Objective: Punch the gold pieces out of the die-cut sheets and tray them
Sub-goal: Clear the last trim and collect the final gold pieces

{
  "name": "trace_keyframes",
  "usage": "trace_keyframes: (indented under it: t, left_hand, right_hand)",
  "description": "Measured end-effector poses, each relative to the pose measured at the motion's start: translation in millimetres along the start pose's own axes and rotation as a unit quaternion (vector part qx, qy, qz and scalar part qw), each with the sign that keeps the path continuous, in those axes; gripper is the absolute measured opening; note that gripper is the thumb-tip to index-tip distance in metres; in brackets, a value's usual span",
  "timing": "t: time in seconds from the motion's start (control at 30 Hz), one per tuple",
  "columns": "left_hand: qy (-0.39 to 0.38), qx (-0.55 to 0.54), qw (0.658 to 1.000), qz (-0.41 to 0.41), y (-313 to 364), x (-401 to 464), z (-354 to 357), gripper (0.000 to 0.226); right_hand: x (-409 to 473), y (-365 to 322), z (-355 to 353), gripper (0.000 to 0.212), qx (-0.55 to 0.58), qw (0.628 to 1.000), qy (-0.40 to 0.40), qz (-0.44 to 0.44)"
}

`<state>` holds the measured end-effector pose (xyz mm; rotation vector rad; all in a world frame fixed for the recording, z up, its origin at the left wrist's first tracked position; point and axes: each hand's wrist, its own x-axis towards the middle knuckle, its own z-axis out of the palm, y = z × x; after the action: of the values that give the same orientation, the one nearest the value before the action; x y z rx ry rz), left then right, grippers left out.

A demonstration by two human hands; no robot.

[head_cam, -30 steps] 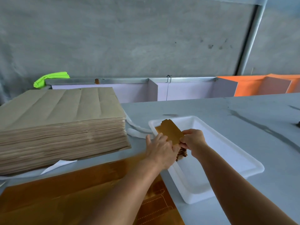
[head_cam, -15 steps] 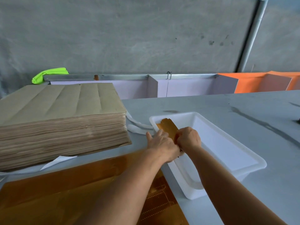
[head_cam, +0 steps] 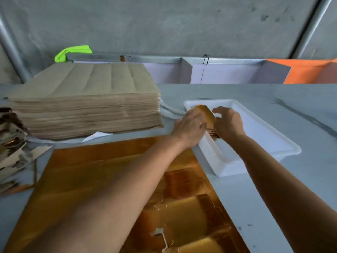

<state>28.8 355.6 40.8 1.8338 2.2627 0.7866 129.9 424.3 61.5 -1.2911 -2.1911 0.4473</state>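
At the far left of the grip lies a crumpled heap of silver and gold scrap (head_cam: 12, 143) on the grey table (head_cam: 273, 189). Next to it, still left of the hands, stands a thick stack of brown sheets (head_cam: 85, 106), and behind this stack a bright green object (head_cam: 73, 52) shows. Under the left forearm, on the near side of the grip, a large gold die-cut sheet (head_cam: 102, 161) lies flat on the table, with some cut-out shapes visible in its lower part.

The left hand (head_cam: 189, 125) presses with almost straight fingers against the left side of a small stack of gold pieces (head_cam: 205, 114). The right hand (head_cam: 228, 123) is on the other side of the stack; its fingers are curved around the stack's right edge, so the stack is held between both hands. The stack stands tilted in the near-left corner of the white tray (head_cam: 255, 156), and its lower end is inside the tray. The tray extends to the right of the grip.
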Motion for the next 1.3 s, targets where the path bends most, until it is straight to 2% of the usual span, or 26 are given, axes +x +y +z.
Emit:
trace_keyframes:
  t: [0.07,0.13,0.17,0.23,0.3,0.37,0.43,0.53,0.6,0.73,0.87,1.0,1.17,1.3]
  left_hand:
    - [-0.005,-0.006,1.0,0.011,-4,-32,-9,0.035]
    - [-0.028,0.0,1.0,0.004,-10,-69,-19,0.039]
    - [-0.043,0.002,0.999,-0.004,-13,-87,-24,0.039]
    - [-0.063,0.012,0.998,-0.007,-20,-120,-35,0.035]
    - [-0.085,0.032,0.996,-0.005,-27,-151,-43,0.035]
    - [-0.112,0.043,0.993,-0.017,-33,-176,-46,0.038]
    - [-0.138,0.044,0.989,-0.038,-38,-197,-46,0.04]
    - [-0.142,0.022,0.988,-0.057,-47,-218,-47,0.043]
    - [-0.132,0.007,0.989,-0.064,-51,-226,-49,0.043]
    - [-0.14,0.0,0.989,-0.055,-47,-235,-45,0.038]
    - [-0.172,0.041,0.984,-0.003,-38,-244,-27,0.038]
    - [-0.106,0.042,0.993,-0.019,-37,-244,-16,0.031]
    - [-0.056,0.043,0.997,-0.03,-32,-239,-7,0.01]
    - [-0.039,0.052,0.997,-0.046,-31,-239,-2,0.01]
  right_hand:
    - [-32,-9,-6,0.027,0.037,0.997,0.038,-0.058]
    - [-72,-17,-10,0.021,0.086,0.99,0.027,-0.109]
    - [-93,-19,-12,0.016,0.106,0.986,-0.008,-0.127]
    - [-134,-23,-13,0.01,0.112,0.975,-0.133,-0.137]
    - [-168,-26,-8,0.02,0.058,0.959,-0.244,-0.13]
    - [-196,-31,0,0.036,-0.041,0.943,-0.31,-0.112]
    - [-216,-36,10,0.037,-0.118,0.926,-0.337,-0.121]
    - [-227,-40,21,0.016,-0.096,0.926,-0.336,-0.139]
    - [-227,-39,23,0.009,-0.08,0.928,-0.336,-0.141]
    - [-228,-34,23,0.01,-0.076,0.927,-0.33,-0.161]
    - [-231,-29,21,0.011,-0.036,0.936,-0.306,-0.171]
    - [-235,-28,20,0.014,-0.021,0.943,-0.282,-0.175]
    - [-242,-29,28,0.018,-0.047,0.958,-0.23,-0.163]
    - [-250,-32,30,0.021,-0.075,0.956,-0.208,-0.192]
